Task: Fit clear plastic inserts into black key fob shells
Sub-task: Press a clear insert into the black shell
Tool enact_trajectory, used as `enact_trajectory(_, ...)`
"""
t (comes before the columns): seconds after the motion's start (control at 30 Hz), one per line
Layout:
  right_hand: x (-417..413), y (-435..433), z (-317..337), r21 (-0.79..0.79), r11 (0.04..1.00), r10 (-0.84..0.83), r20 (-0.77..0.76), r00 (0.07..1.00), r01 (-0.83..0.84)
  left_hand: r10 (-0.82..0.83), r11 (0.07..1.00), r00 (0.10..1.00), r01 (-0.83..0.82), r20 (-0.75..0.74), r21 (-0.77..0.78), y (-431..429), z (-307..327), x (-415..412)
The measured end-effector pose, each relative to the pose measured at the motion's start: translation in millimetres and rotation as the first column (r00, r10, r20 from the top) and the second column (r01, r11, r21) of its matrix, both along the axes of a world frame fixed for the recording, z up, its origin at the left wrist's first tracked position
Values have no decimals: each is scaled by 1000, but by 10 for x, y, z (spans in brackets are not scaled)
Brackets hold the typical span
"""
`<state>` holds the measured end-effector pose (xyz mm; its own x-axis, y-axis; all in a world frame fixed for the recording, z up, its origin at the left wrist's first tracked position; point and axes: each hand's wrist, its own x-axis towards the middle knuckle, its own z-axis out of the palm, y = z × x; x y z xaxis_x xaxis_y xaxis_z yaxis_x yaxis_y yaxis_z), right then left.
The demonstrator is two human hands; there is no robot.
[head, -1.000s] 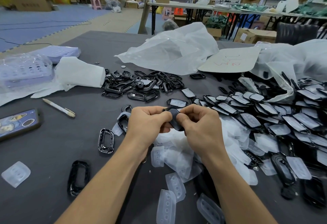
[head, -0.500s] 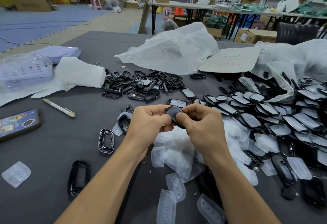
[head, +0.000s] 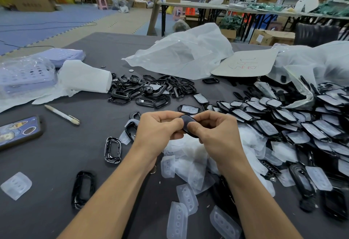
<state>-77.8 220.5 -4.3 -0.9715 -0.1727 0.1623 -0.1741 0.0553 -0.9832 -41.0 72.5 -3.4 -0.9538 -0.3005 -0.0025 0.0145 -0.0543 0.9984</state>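
Holding one black shell [head: 187,125] together – left hand [head: 160,128] and right hand [head: 215,131] (thumbs on top) pinch it tight

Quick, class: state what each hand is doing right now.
Left hand: closed, pinching the black key fob shell.
Right hand: closed, pinching the same shell.

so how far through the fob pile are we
Done: a large heap of fitted shells lies on the right. In hand: the left hand and right hand both pinch one black shell. Left: a pile of empty shells beyond the hands and loose clear inserts beneath them. Probably past halfway.
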Motion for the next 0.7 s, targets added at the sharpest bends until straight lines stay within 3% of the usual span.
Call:
enact_trajectory(0.33,-4,-18,-2,-8,1000,5,87,996,-5,102,994,995,-103,9,48,30,1,-12)
enact_trajectory(0.57,-12,-20,11,20,1000,-20,49,999,19,-55,997,998,55,5,56,-27,55,24)
enact_trajectory(0.7,-11,-14,-1,34,999,-21,30,999,20,-25,999,1000,25,-3,-35,-41,39,17)
